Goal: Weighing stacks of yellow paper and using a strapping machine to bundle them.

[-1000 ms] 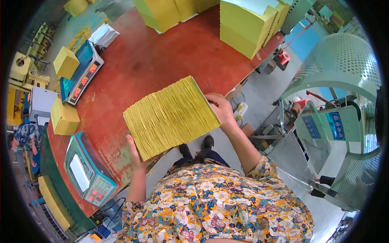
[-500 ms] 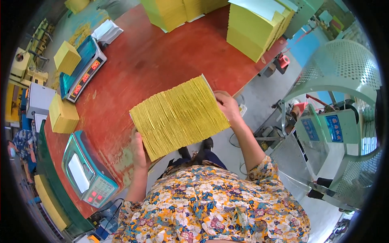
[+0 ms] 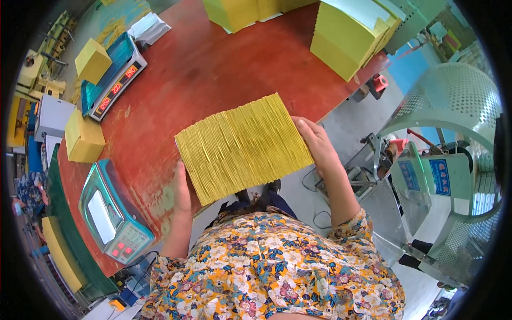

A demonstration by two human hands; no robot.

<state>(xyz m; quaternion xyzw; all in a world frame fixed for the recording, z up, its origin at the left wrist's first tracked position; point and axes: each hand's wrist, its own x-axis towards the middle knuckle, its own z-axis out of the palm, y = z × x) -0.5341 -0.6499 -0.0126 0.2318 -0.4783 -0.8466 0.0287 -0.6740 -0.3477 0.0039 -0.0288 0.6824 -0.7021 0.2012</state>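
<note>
Between my palms is a thick stack of yellow paper sheets (image 3: 244,149), edges facing up, slightly tilted above the near edge of the red table (image 3: 213,64). My left hand (image 3: 183,189) presses its left end, and my right hand (image 3: 318,143) grips its right end. The fingers of both hands are partly hidden behind the stack. To the left, a teal digital scale (image 3: 114,218) with a white sheet on its pan stands on the table. Another scale (image 3: 118,85) with a lit red display sits farther back.
Yellow paper blocks stand beside the scales (image 3: 84,140), on the far scale (image 3: 93,60) and at the table's far right (image 3: 346,45). White papers (image 3: 149,28) lie near the far scale. A pale green machine with a perforated guard (image 3: 453,96) stands on the right.
The stack has shifted slightly right in the picture, with both hands still on it. My right hand now lies flatter along its right end. The table and scales have shifted a little in view.
</note>
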